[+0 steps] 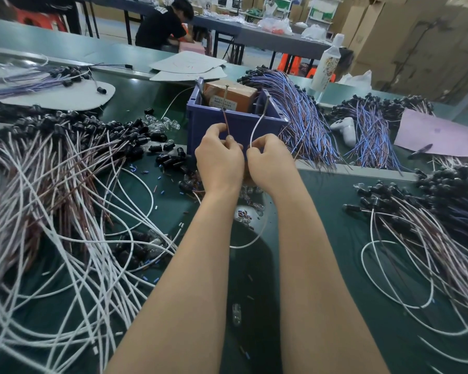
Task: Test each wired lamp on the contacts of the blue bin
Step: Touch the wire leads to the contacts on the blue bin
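The blue bin (233,122) stands mid-table with two upright metal contact pins, the left pin (225,99) and the right pin (266,105). My left hand (219,160) pinches a brown wire (225,124) whose end reaches up to the left pin. A white wire (256,128) is pinched in my right hand (270,163) and curves up to the right pin. Both hands sit close together just in front of the bin. The lamp on these wires is hidden behind my hands.
A large heap of black lamps with white and brown wires (65,184) fills the left side. Another such heap (430,225) lies at right. Blue-wired bundles (303,117) lie behind the bin. An orange box (229,97) sits inside it. A person works at a far table.
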The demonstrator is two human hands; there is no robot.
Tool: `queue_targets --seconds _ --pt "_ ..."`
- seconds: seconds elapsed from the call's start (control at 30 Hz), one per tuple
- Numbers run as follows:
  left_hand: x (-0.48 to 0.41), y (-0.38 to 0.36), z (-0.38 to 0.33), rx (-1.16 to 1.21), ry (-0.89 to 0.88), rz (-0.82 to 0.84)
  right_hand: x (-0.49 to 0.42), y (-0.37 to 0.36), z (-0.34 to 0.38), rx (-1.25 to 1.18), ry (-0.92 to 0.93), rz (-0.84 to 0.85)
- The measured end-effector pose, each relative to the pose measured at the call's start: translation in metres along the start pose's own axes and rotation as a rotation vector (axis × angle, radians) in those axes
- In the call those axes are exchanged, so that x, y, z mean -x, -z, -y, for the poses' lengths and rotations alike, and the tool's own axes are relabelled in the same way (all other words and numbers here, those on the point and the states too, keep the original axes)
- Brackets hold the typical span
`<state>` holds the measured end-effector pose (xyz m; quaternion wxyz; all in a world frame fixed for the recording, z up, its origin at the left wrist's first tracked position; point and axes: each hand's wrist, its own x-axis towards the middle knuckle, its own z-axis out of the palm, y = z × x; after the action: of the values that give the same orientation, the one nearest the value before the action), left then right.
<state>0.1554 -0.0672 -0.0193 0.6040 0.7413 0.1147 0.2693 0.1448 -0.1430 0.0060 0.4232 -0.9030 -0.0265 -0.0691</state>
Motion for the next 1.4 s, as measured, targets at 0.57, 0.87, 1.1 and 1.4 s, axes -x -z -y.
queue_targets --seconds 0.57,0.87,1.1,1.4 --pt "-0.006 -0.001 -0.002 -0.029 -0.012 0.006 -0.001 -0.002 0.001 0.011 0.009 -0.013" --pt "-0.005 -0.001 0.0 -0.011 -0.001 0.012 -0.002 -0.001 0.005 -0.022 -0.098 -0.033" --pt "-0.003 -0.001 0.0 0.005 0.01 0.013 -0.008 0.002 0.002 0.018 -0.159 -0.098" --pt "-0.004 -0.003 0.002 -0.006 0.001 0.013 -0.009 0.004 0.001 0.0 -0.237 -0.122"
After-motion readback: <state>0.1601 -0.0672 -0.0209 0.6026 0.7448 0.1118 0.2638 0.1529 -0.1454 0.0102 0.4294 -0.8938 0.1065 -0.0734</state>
